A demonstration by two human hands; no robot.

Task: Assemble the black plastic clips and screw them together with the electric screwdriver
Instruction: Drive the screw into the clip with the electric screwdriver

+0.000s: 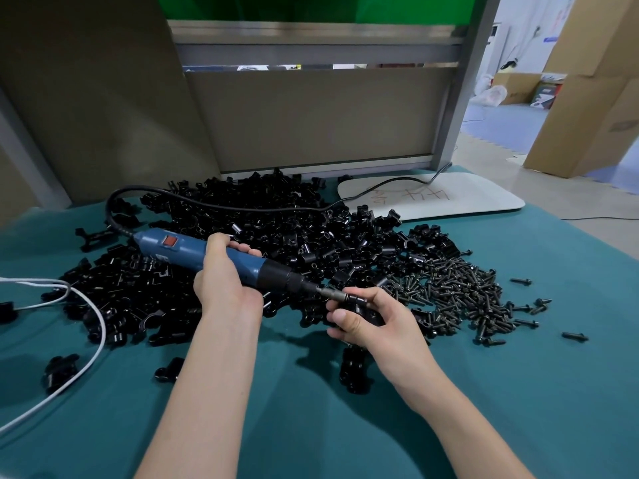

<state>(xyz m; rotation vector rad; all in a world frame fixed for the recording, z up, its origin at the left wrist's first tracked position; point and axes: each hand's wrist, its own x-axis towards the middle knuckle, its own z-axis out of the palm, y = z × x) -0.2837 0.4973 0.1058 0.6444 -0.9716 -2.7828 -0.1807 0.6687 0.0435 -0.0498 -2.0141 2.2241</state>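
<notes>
The left hand (221, 274) wraps its fingers (247, 251) round the electric screwdriver (183, 247), whose bit meets a black clip (375, 319) pinched in the right hand (370, 326) over the worktop (518, 392), orange scrawl on the far white board (484, 198) unreadable

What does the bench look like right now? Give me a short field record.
left hand: grips electric screwdriver body
right hand: holds black clip
bit: angled down-right, tip at the held clip
clip pile: behind the hands
screws: heaped right of the hands
surface: teal table cover
</notes>
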